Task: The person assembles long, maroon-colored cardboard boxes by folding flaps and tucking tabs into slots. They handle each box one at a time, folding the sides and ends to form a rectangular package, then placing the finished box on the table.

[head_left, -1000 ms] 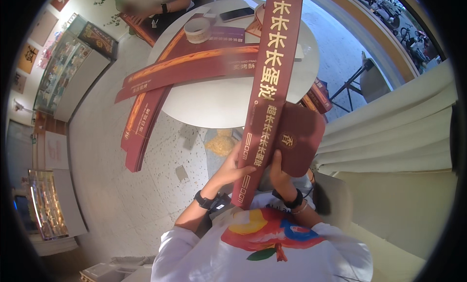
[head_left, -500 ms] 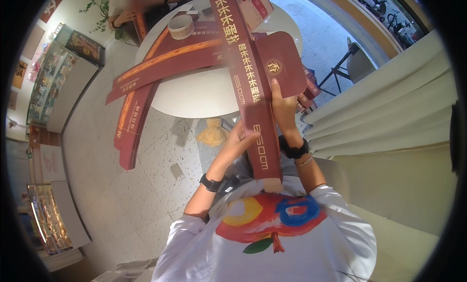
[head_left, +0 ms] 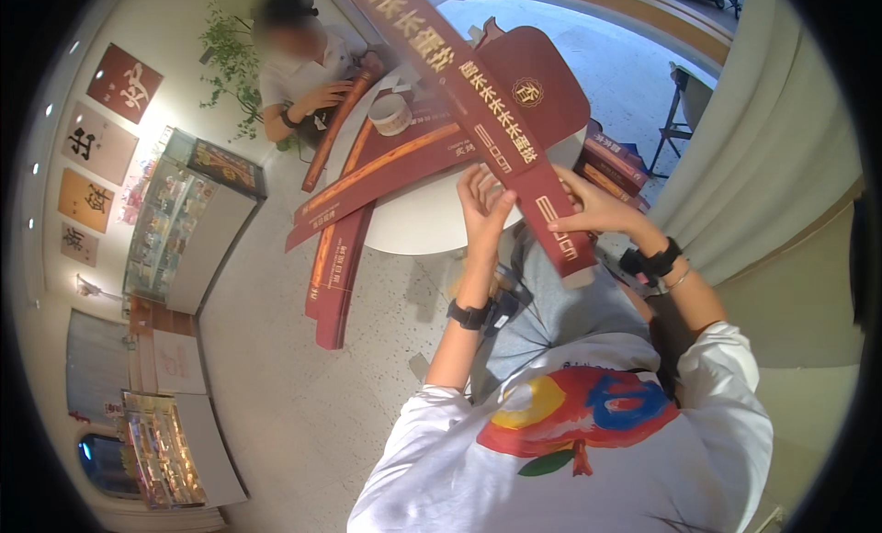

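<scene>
A long, narrow dark-red cardboard box (head_left: pixel 487 119) with gold lettering slants from the upper middle down toward my lap. My right hand (head_left: pixel 595 205) grips it near its lower end, thumb on the printed face and the other fingers at the far edge. Beside the box's left edge is my left hand (head_left: pixel 482 198), its fingers loosely curled and apart, the thumb close to the edge. A wide red panel (head_left: pixel 560 69) with rounded corners and a gold round emblem lies behind the box; whether it is joined to it I cannot tell.
Several flat red cartons (head_left: pixel 367 182) lie crossed on a round white table (head_left: pixel 413 222), sticking out past its left edge. A tape roll (head_left: pixel 390 115) stands on them. Across the table a person (head_left: pixel 308 83) handles another long carton (head_left: pixel 342 129). More boxes (head_left: pixel 611 165) are stacked at the right.
The view has swung left. The box now tilts more to the left at its far end. My left hand has come off the box's face to its side; my right hand has moved down the box.
</scene>
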`<state>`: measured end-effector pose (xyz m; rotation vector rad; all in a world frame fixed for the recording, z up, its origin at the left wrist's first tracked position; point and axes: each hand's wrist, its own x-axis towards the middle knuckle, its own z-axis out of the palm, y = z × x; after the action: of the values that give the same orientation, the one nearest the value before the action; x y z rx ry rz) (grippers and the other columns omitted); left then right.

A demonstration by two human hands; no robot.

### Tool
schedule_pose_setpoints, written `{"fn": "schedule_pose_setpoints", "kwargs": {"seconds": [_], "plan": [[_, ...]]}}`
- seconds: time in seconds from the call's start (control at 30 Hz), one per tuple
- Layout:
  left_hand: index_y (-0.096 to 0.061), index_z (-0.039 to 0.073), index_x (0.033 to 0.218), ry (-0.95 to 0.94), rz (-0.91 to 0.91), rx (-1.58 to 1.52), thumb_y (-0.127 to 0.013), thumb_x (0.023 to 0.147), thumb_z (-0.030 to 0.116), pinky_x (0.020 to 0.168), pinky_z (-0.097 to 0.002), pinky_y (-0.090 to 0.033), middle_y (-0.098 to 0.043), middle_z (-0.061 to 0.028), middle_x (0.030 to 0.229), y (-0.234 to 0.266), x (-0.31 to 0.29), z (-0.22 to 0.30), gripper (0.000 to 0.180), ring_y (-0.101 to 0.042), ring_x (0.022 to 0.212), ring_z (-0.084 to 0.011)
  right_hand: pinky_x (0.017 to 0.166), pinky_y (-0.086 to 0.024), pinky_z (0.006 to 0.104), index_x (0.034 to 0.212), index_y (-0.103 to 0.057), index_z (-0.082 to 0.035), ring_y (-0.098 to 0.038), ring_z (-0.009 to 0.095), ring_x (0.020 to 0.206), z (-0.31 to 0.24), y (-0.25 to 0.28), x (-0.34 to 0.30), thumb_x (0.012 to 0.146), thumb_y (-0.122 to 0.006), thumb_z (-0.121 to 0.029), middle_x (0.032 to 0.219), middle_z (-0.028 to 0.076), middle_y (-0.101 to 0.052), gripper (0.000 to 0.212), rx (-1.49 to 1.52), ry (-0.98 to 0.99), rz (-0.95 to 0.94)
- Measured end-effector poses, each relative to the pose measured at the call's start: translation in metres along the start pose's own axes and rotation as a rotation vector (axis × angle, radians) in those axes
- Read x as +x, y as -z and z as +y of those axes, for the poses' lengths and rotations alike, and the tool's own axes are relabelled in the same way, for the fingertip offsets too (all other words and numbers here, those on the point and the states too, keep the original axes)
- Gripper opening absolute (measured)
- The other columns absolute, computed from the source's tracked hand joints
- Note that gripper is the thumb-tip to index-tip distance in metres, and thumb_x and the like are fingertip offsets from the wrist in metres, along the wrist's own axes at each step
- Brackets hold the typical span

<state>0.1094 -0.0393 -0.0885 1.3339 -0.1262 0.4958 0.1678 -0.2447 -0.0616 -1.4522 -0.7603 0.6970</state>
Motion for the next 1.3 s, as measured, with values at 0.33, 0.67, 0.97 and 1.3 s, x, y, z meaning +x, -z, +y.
{"fn": "schedule_pose_setpoints", "kwargs": {"seconds": [0.33, 0.67, 0.97, 1.3], "plan": [[-0.059, 0.000, 0.114, 0.139, -0.219, 0.337, -0.073, 0.086, 0.023, 0.076, -0.0300, -0.051, -0.068, -0.0075, 0.098, 0.038, 0.032, 0.054, 0.039, -0.064, 0.091, -0.0158, 0.078, -0.057, 0.0327, 0.139, -0.047, -0.008, -0.070, 0.024, 0.088, -0.074, 0.109, 0.046, 0.063, -0.084, -0.034, 0.110, 0.018, -0.067, 0.088, -0.680, 0.107, -0.070], [-0.056, 0.006, 0.121, -0.890, -0.298, 1.564, -0.084, 0.062, 0.026, 0.085, -0.0409, -0.047, -0.057, -0.0117, 0.117, -0.043, -0.015, 0.138, 0.069, -0.053, 0.113, -0.0320, 0.069, -0.058, 0.0291, 0.137, -0.049, -0.004, -0.071, 0.021, 0.080, -0.139, 0.077, 0.051, 0.070, -0.080, -0.030, 0.108, 0.017, -0.068, 0.078, -0.773, -0.175, -0.440], [-0.050, 0.007, 0.125, -0.714, -0.513, 1.600, -0.078, 0.059, 0.036, 0.102, -0.0546, -0.036, -0.056, -0.0074, 0.122, 0.000, -0.029, 0.147, 0.077, -0.051, 0.109, -0.0310, 0.074, -0.055, 0.0244, 0.138, -0.048, -0.001, -0.067, 0.013, 0.087, -0.125, 0.029, 0.020, 0.077, -0.074, -0.035, 0.112, 0.012, -0.065, 0.074, -0.622, -0.146, -0.533], [-0.048, 0.011, 0.129, -0.630, -0.590, 1.650, -0.081, 0.061, 0.033, 0.105, -0.0554, -0.035, -0.055, -0.0042, 0.127, 0.028, -0.036, 0.154, 0.079, -0.053, 0.107, -0.0274, 0.077, -0.055, 0.0270, 0.136, -0.050, -0.001, -0.067, 0.016, 0.090, -0.118, 0.045, 0.005, 0.070, -0.080, -0.039, 0.115, 0.013, -0.065, 0.081, -0.639, -0.153, -0.456]]}}
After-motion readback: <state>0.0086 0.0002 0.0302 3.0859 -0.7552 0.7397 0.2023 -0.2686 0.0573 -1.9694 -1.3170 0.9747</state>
